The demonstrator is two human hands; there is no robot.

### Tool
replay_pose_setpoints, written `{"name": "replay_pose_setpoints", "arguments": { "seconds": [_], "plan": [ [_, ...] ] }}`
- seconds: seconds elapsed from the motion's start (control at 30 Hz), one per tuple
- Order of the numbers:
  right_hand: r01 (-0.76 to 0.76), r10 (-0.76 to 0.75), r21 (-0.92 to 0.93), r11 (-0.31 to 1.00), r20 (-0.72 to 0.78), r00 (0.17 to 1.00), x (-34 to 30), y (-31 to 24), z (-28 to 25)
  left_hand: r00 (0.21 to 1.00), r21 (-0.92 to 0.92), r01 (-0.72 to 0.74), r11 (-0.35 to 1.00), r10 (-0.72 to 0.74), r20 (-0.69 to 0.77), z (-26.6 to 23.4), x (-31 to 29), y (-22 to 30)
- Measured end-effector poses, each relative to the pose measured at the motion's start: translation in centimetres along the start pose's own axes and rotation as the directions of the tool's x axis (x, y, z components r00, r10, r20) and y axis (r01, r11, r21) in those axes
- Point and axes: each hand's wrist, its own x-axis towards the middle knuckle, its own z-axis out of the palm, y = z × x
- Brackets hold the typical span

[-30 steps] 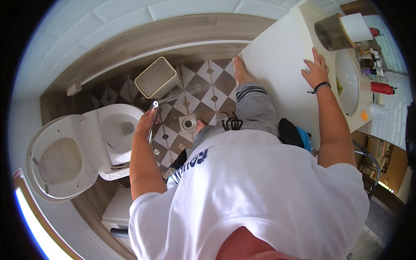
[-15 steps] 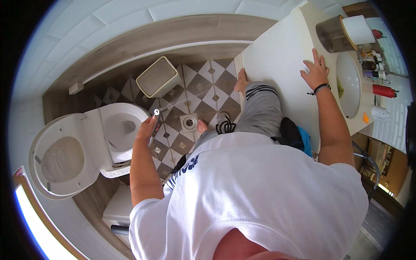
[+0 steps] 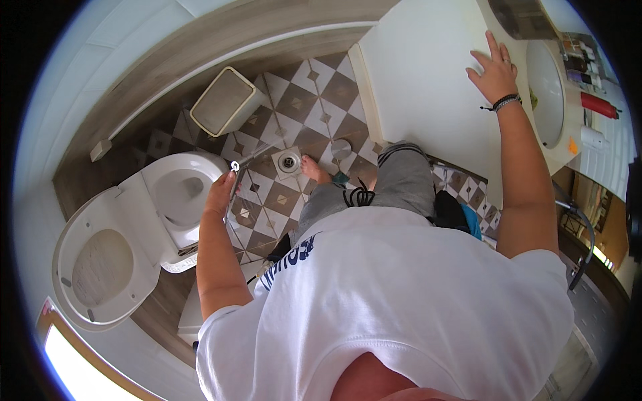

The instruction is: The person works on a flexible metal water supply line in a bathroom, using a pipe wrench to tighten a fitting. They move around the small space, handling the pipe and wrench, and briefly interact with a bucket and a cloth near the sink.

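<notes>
My left hand point(image 3: 219, 194) is closed round a slim silver bidet sprayer point(image 3: 235, 168), held beside the toilet bowl's rim. A thin streak, apparently water, runs from its head toward the floor. Part of the sprayer is hidden by my fingers. The toilet point(image 3: 179, 190) stands left of this hand with its seat and lid point(image 3: 100, 267) raised. My right hand point(image 3: 493, 72) has its fingers spread at the front edge of the pale washbasin counter point(image 3: 518, 87), beside the oval basin point(image 3: 548, 93). It holds nothing.
A pale waste bin point(image 3: 224, 103) stands on the patterned tile floor point(image 3: 294, 100). Near my bare foot point(image 3: 313, 170) are a square floor drain point(image 3: 289, 162) and a round metal disc point(image 3: 341, 148). Bottles, including a red one point(image 3: 599, 105), line the counter's back.
My right foot has drawn back from beside the washbasin cabinet toward my body. The view has shifted with me. My left hand keeps the sprayer; my right hand stays at the counter edge.
</notes>
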Motion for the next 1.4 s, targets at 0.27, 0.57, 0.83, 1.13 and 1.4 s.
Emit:
{"name": "replay_pose_setpoints", "arguments": {
  "seconds": [0.27,0.57,0.83,1.13,1.4],
  "plan": [
    [0.089,-0.085,0.028,0.996,-0.141,0.986,-0.1,0.9,1.4,0.994,-0.040,-0.093,0.995,0.091,-0.061,1.2,1.9,2.2],
    [0.086,-0.081,0.029,0.996,-0.149,0.985,-0.1,0.8,1.2,0.976,-0.108,-0.192,0.975,0.178,-0.129,1.1,4.5,4.8],
    [0.096,-0.089,0.040,0.995,-0.156,0.984,0.0,0.7,1.1,0.993,-0.129,-0.116,0.985,0.113,-0.033,2.6,5.9,4.3],
    [0.088,-0.083,0.038,0.995,-0.121,0.989,0.0,0.6,0.7,0.992,-0.095,-0.128,0.987,0.129,-0.001,1.7,5.2,4.6],
    [0.080,-0.078,0.016,0.997,-0.124,0.989,0.0,0.4,0.8,0.980,-0.182,-0.195,0.964,0.182,-0.084,0.2,5.8,3.9]
  ]
}}
